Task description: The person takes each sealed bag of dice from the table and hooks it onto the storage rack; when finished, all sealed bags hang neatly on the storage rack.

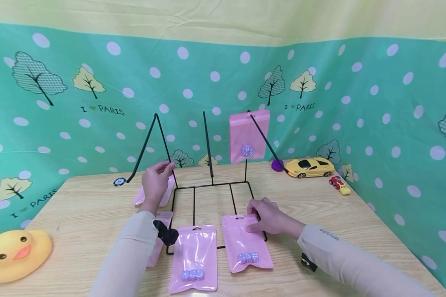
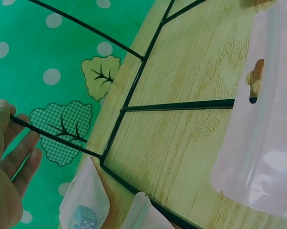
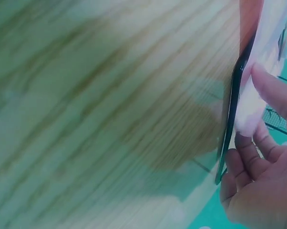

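A black wire display rack (image 1: 211,185) stands on the table, with hooks slanting forward from its uprights. My left hand (image 1: 156,181) pinches its left upright between thumb and fingers; the left wrist view shows the thumb at the rod (image 2: 62,140). With my right hand (image 1: 269,216) I pinch the top right corner of a pink zip pouch (image 1: 239,237) holding several lilac dice (image 1: 248,258). Another pink pouch (image 1: 250,134) hangs on the right hook. A third pouch (image 1: 194,251) lies at the front, over the rack's base. My left arm partly hides two more pouches.
A yellow rubber duck (image 1: 16,255) sits at the left edge. Behind on the right are a yellow toy car (image 1: 310,167), a small red-and-yellow toy vehicle (image 1: 339,185) and a purple round object (image 1: 277,165). A poker chip (image 1: 119,182) lies at the back left.
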Tool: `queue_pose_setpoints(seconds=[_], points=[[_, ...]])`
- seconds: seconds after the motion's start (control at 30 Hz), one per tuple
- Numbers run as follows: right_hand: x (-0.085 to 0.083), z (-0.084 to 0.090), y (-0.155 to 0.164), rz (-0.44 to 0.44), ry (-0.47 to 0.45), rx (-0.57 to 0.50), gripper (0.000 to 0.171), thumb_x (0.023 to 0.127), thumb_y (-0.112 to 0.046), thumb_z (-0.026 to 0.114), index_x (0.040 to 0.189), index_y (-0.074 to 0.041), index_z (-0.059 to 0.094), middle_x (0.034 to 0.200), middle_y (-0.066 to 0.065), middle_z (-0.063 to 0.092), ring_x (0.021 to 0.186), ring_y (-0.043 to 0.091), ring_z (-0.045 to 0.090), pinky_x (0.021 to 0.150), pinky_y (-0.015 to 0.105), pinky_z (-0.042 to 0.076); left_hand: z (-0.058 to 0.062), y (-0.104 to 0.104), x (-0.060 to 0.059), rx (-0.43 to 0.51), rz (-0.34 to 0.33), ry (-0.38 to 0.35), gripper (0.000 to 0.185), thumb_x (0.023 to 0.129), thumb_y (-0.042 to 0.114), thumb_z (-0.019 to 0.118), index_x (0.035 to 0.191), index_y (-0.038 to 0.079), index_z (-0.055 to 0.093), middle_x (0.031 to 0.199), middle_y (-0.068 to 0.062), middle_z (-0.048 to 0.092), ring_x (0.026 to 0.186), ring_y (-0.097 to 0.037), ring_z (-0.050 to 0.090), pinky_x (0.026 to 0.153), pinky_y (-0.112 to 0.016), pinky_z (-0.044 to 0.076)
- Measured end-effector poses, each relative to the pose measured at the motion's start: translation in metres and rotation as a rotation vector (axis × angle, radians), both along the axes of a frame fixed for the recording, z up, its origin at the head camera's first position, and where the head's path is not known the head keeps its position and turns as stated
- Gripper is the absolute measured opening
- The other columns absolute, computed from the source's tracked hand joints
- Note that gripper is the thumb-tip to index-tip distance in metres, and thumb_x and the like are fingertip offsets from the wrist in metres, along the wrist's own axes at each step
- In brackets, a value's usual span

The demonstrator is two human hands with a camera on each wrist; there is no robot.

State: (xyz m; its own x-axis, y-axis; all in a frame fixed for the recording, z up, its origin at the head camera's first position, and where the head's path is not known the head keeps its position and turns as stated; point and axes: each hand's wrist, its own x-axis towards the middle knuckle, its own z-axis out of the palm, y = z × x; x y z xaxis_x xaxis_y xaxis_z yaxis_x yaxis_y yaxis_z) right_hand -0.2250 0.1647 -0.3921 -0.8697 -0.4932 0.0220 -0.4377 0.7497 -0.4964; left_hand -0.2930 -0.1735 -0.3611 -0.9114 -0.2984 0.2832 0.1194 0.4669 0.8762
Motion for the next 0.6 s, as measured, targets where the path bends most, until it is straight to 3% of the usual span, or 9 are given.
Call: queue_pose_setpoints(seconds=[0.13,0.27,0.37,0.6], points=[[-0.001,0.000,0.002,-0.008,0.000,0.027,0.031,0.079,-0.029,0.088,0.090,-0.013,0.064,0.077,-0.008,0.056,0.079,0.014,0.044,0.077,0.035,0.034,0.000,0.000,0.000,-0.006,0.002,0.010,0.031,0.103,0.023,0.064,0.123,0.000,0.071,0.116,-0.019,0.073,0.103,-0.033,0.073,0.083,-0.031,0.057],[-0.003,0.001,0.006,0.035,-0.047,-0.002,0.026,0.086,-0.029,0.083,0.080,-0.014,0.062,0.065,-0.007,0.048,0.066,0.011,0.043,0.065,0.028,0.036,0.000,0.000,0.000,-0.011,0.004,0.011,0.032,0.103,0.025,0.063,0.123,0.000,0.071,0.116,-0.019,0.073,0.103,-0.033,0.073,0.084,-0.034,0.058],[-0.004,0.000,0.009,0.076,-0.095,-0.046,0.021,0.094,-0.023,0.075,0.081,-0.014,0.061,0.065,-0.007,0.047,0.062,0.009,0.044,0.058,0.025,0.037,-0.001,0.000,0.000,-0.009,0.005,0.005,0.033,0.103,0.026,0.063,0.124,0.001,0.071,0.116,-0.019,0.073,0.103,-0.033,0.072,0.087,-0.040,0.058],[-0.004,0.004,0.017,0.112,-0.099,-0.143,0.009,0.100,-0.015,0.066,0.091,-0.013,0.067,0.078,-0.007,0.058,0.074,0.010,0.053,0.067,0.027,0.048,0.000,-0.001,0.001,0.010,0.001,-0.007,0.033,0.103,0.026,0.063,0.125,0.001,0.071,0.118,-0.019,0.072,0.106,-0.033,0.071,0.091,-0.045,0.056]])
